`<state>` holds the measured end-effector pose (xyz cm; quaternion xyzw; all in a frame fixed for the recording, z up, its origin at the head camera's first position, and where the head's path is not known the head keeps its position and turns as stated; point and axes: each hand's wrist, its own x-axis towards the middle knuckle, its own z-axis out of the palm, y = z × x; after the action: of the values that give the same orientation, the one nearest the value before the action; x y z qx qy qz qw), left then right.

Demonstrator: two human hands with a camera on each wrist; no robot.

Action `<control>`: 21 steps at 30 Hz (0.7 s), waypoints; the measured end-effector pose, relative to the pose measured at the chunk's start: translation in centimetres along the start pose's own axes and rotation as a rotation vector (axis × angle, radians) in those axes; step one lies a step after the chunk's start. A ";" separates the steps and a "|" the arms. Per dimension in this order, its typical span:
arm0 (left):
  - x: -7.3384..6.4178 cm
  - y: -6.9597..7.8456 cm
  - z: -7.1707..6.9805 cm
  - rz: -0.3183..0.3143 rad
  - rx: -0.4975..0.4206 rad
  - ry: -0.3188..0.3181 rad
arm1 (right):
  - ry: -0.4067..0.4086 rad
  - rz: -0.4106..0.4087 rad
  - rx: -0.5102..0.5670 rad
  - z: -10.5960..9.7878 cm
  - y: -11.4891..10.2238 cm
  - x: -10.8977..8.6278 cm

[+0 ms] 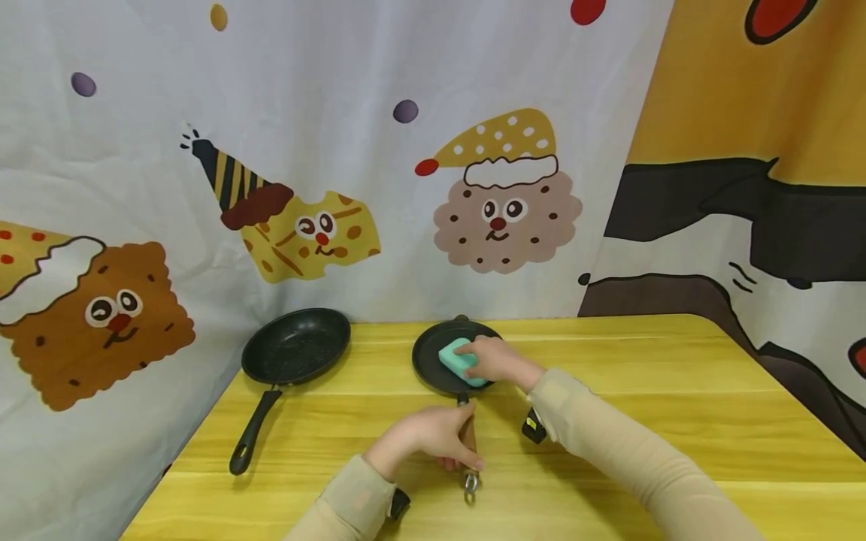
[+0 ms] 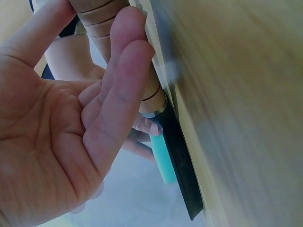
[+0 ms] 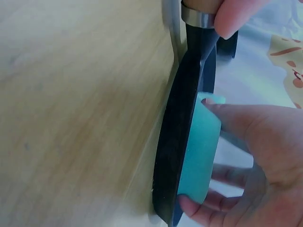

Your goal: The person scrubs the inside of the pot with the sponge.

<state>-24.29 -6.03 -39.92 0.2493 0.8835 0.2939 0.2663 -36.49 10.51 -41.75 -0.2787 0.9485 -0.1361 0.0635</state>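
A small black flat pan [image 1: 428, 361] lies on the table, its wooden handle [image 2: 152, 94] pointing toward me. My left hand [image 1: 433, 437] holds that handle, with the thumb on one side and the fingers bent against the other. On the pan's cooking surface sits a turquoise sponge [image 3: 203, 146], a thick block. My right hand [image 1: 497, 361] grips the sponge by its edges, thumb and fingertips spread around it, as the right wrist view shows. The palm-side fingers [image 2: 123, 94] of the left hand appear close up in the left wrist view.
To the left, a larger black frying pan [image 1: 298, 349] rests on the yellow wood-grain table [image 1: 643, 376], its black handle [image 1: 253, 436] toward me. Behind the table hangs a white curtain [image 1: 325, 90] printed with cartoon biscuits and cheese.
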 end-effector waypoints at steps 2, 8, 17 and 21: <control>0.0 0.0 -0.1 0.004 0.002 0.001 | 0.005 -0.032 -0.004 0.0 0.0 0.1; 0.0 0.0 0.0 0.034 -0.021 -0.012 | -0.037 -0.144 -0.031 0.0 -0.2 0.8; -0.1 -0.1 0.1 0.023 -0.036 -0.011 | -0.103 -0.159 -0.030 0.3 -1.1 2.0; 0.0 0.0 0.2 0.025 -0.047 -0.007 | -0.094 -0.150 -0.033 0.5 -1.5 2.3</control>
<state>-24.14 -5.95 -40.05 0.2549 0.8722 0.3170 0.2716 -37.54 7.99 -41.89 -0.3561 0.9231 -0.1114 0.0931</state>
